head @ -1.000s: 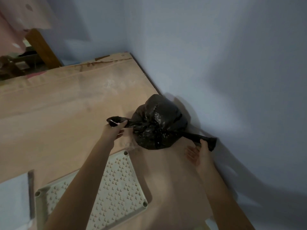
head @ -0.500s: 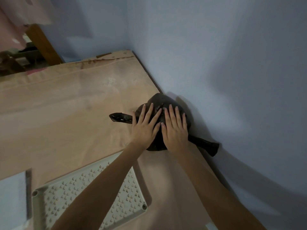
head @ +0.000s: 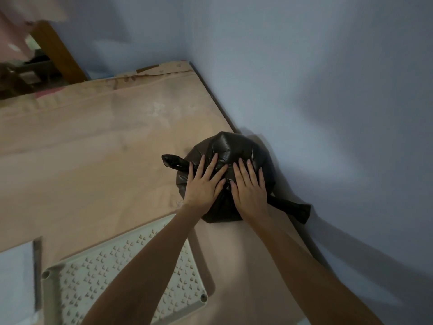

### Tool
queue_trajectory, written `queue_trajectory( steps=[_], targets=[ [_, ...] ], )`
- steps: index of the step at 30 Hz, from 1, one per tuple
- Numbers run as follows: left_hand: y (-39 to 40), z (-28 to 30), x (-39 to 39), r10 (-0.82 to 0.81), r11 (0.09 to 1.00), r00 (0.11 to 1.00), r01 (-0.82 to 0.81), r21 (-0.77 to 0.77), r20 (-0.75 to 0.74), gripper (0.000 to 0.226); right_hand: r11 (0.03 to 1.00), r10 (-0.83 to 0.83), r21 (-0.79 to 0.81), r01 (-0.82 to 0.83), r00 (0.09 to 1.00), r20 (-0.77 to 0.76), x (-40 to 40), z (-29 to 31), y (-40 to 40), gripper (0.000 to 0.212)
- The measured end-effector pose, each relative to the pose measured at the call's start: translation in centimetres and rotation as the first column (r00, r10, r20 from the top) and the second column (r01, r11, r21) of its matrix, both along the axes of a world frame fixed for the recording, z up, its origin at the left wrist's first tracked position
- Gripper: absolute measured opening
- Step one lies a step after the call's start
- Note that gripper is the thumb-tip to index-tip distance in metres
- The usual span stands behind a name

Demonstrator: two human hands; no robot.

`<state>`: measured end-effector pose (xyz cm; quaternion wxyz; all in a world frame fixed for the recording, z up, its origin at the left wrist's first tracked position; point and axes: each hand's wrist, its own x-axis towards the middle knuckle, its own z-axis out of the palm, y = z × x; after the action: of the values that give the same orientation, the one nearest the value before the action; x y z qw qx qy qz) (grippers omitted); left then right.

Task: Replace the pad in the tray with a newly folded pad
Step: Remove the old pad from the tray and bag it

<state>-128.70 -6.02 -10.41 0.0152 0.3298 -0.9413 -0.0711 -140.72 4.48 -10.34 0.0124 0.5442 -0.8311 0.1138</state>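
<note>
**Reader:** Black plastic seems to be at the centre of this. What is it, and where is it lying?

**Describer:** It is a black plastic bag (head: 226, 148), tied shut and bulging, sitting on a tan cardboard sheet (head: 93, 146) right against a pale blue wall (head: 328, 90). One knotted handle is sticking out to the left, another is trailing to the right toward the wall.

**Reader:** What are the hands doing?

**Describer:** Both are pressing down on the bag's top, side by side. The left hand (head: 203, 186) is lying flat with fingers straight and spread. The right hand (head: 249, 188) is doing likewise, fingers extended and flat on the plastic. Neither one is gripping anything.

**Reader:** And the tray with the pad?

**Describer:** A cream plastic tray (head: 93, 277) with a perforated grid surface is lying on the cardboard at the lower left, near the bag but apart from it, partly hidden under the left forearm. I cannot tell whether a pad is lying under the grid. A brown wooden post (head: 58, 52) is leaning at the upper left, beyond the cardboard.
</note>
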Motion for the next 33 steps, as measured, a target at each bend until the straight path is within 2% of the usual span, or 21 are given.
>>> queue_trajectory(
  steps=[3, 6, 8, 10, 12, 14, 15, 18, 20, 27, 33],
  targets=[
    [0.2, 0.4, 0.0, -0.005, 1.000, 1.000, 0.005, 0.027, 0.016, 0.048, 1.000, 0.014, -0.025, -0.013, 0.999, 0.029, 0.0, 0.2, 0.1, 0.050],
    [0.4, 2.0, 0.6, 0.001, 0.999, 0.991, 0.006, 0.052, -0.136, 0.047, 0.987, 0.077, -0.141, -0.078, 0.997, -0.008, -0.4, 0.9, 0.8, 0.052],
    [0.8, 2.9, 1.5, -0.034, 0.998, 0.958, 0.019, -0.056, -0.284, 0.051, 0.958, 0.096, -0.262, -0.114, 0.992, -0.081, -0.5, 1.1, 1.9, 0.057],
    [2.0, 3.0, 2.5, -0.147, 0.973, 0.931, 0.076, -0.217, -0.335, 0.062, 0.932, 0.088, -0.340, -0.126, 0.988, -0.123, 0.0, 0.7, 3.6, 0.069],
    [4.0, 2.2, 3.4, -0.257, 0.932, 0.941, 0.180, -0.316, -0.221, 0.084, 0.949, 0.124, -0.267, -0.167, 0.977, -0.171, 0.9, -0.4, 5.3, 0.083],
    [5.7, 1.1, 3.9, -0.265, 0.916, 0.963, 0.234, -0.325, -0.054, 0.100, 0.976, 0.128, -0.142, -0.167, 0.961, -0.244, 1.5, -1.8, 6.5, 0.094],
    [6.1, 0.5, 3.9, -0.240, 0.919, 0.971, 0.225, -0.322, -0.006, 0.101, 0.985, 0.102, -0.108, -0.137, 0.954, -0.281, 1.7, -2.3, 6.6, 0.093],
    [6.2, -0.1, 3.2, -0.145, 0.937, 0.989, 0.148, -0.317, 0.033, 0.092, 0.995, 0.038, -0.079, -0.069, 0.939, -0.342, 2.0, -2.5, 5.6, 0.066],
    [6.0, -0.3, 2.4, -0.112, 0.936, 0.992, 0.124, -0.330, 0.055, 0.081, 0.997, 0.044, -0.042, -0.061, 0.945, -0.324, 2.1, -2.2, 4.6, 0.053],
    [3.6, -0.7, 0.2, -0.024, 0.944, 0.996, 0.051, -0.326, 0.085, 0.064, 1.000, 0.012, 0.019, -0.008, 0.969, -0.248, 1.1, -2.4, 1.1, 0.049],
    [0.6, -0.7, -1.4, -0.016, 0.936, 0.994, 0.054, -0.347, 0.112, 0.061, 0.995, 0.034, 0.100, -0.014, 0.979, -0.200, -0.7, -2.2, -1.9, 0.051]
  ],
)
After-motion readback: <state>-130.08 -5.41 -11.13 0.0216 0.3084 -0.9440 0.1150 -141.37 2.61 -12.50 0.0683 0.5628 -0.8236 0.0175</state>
